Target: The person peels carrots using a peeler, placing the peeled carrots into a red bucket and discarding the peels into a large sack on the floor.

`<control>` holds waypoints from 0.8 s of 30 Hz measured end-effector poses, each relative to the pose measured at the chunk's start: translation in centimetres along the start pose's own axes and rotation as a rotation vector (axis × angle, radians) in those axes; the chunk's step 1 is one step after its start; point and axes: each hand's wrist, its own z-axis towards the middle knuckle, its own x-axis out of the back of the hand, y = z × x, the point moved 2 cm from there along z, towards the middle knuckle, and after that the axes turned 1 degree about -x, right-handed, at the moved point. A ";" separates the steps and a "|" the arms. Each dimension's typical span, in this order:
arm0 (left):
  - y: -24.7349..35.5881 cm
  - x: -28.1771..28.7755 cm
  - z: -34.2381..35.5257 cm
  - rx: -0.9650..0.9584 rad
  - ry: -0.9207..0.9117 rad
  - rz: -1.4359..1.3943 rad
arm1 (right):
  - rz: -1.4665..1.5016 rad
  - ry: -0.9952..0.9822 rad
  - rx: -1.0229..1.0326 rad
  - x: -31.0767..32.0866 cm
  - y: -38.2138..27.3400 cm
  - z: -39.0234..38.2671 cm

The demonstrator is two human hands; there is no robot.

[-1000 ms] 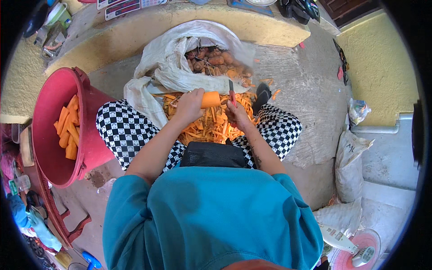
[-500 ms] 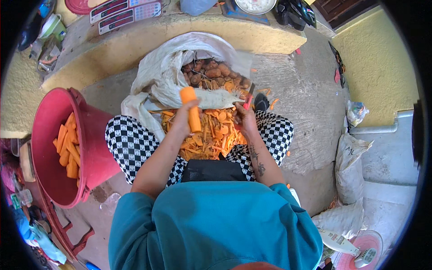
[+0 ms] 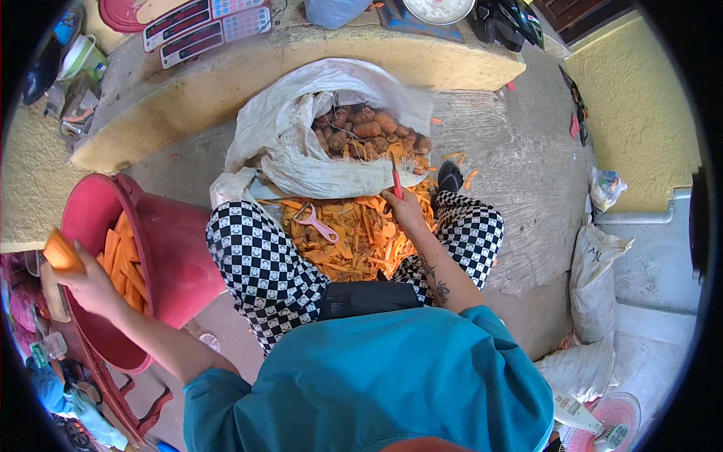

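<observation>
My left hand (image 3: 92, 285) is closed around a peeled carrot (image 3: 62, 253) at the far left, over the opening of a red bucket (image 3: 177, 260). Inside the bucket lie several peeled carrots (image 3: 124, 264). In my right hand (image 3: 407, 212) is a knife with a red handle (image 3: 397, 181), its blade pointing away from me. That hand is above a heap of orange peelings (image 3: 354, 248) between my legs. On the heap rests a pink peeler (image 3: 322, 227). Beyond it, a white sack (image 3: 282, 169) gapes around unpeeled, brownish carrots (image 3: 369, 129).
A low concrete ledge (image 3: 301, 64) runs behind the sack, bearing two digital panels (image 3: 215, 34) and a scale with a round dial (image 3: 439, 9). Filled white sacks (image 3: 591, 279) and a pink fan (image 3: 614, 422) stand at the right. Clutter lies left of the bucket.
My left hand has swung left from above the peelings to the bucket, carrying the carrot. The pink peeler now shows on the heap. My right hand still grips the knife.
</observation>
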 end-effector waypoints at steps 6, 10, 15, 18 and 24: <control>-7.1 -5.4 1.4 0.097 0.120 0.385 | -0.168 0.006 0.096 -0.4 0.7 0.6; 0.1 -3.1 0.8 -0.115 0.055 0.088 | -0.126 -0.022 0.089 -0.7 0.1 0.6; 13.6 -3.0 -3.6 -0.492 -0.322 -0.510 | -0.222 -0.042 0.075 -0.4 0.9 1.2; 21.2 -1.7 -8.6 -0.872 -0.558 -0.624 | -0.349 0.125 0.084 0.7 3.1 4.0; 26.0 -6.2 -19.6 -1.239 -1.243 -0.595 | -0.248 0.288 0.212 0.6 2.9 13.0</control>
